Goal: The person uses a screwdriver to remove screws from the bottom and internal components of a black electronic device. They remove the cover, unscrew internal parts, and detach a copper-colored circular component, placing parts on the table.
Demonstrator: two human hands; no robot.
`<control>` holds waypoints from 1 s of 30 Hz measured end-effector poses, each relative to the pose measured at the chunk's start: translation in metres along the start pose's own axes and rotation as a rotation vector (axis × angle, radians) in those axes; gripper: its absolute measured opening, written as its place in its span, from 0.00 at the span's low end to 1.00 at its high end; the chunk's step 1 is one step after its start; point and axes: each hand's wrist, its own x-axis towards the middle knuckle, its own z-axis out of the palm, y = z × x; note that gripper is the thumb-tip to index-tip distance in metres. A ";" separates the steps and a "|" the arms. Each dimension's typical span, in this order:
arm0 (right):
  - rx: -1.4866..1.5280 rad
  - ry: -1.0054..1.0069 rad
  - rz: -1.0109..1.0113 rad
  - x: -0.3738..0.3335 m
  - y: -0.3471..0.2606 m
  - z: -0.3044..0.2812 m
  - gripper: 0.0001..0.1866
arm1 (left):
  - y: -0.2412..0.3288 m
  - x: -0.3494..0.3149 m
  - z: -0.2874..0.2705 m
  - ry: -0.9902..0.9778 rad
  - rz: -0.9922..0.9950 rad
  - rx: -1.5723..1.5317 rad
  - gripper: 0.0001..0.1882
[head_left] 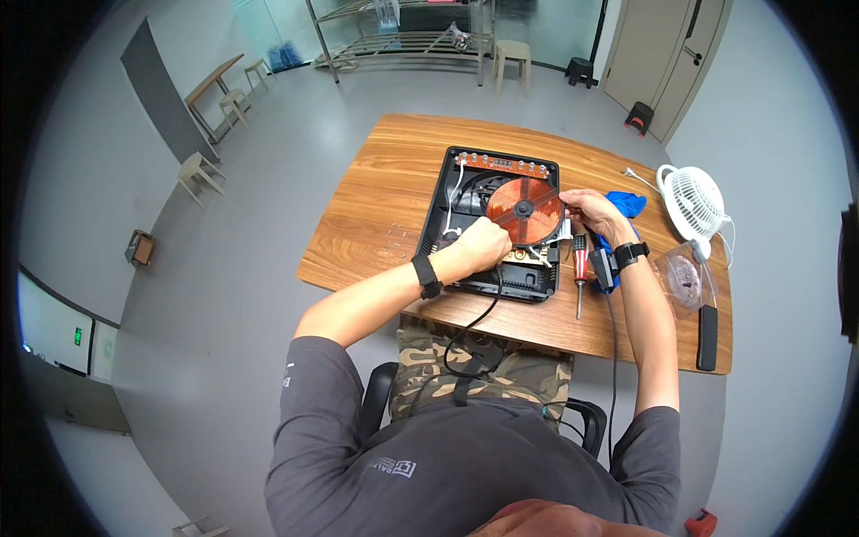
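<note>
An opened induction cooker, its black housing (438, 210) holding wires and boards, lies on the wooden table in front of me. Over its right part sits a round copper coil (510, 199) with dark cross bars. My right hand (594, 213) pinches the coil's right rim between thumb and fingers. At the coil's lower left edge, my left hand (481, 243) is closed with knuckles up; its fingertips and anything in them are hidden. A pale circuit board (523, 257) shows partly beneath the coil. Along the housing's far side runs an orange control board (501, 165).
Right of the cooker lie a red-handled screwdriver (580, 268) and a blue cloth (628, 204). A white fan (694, 201), a clear plastic box (684, 282) and a black bar (707, 338) are near the table's right edge. A black cable (474, 324) hangs over the front edge.
</note>
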 end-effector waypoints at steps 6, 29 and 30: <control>0.064 -0.015 -0.056 -0.019 -0.006 0.001 0.09 | -0.002 0.002 0.022 0.157 0.031 -0.027 0.08; 0.336 0.081 -0.187 -0.049 -0.001 -0.010 0.11 | -0.001 -0.025 -0.039 0.146 0.005 0.030 0.14; 0.369 0.066 -0.187 -0.051 -0.003 -0.009 0.11 | -0.002 -0.030 -0.047 0.145 -0.005 -0.040 0.16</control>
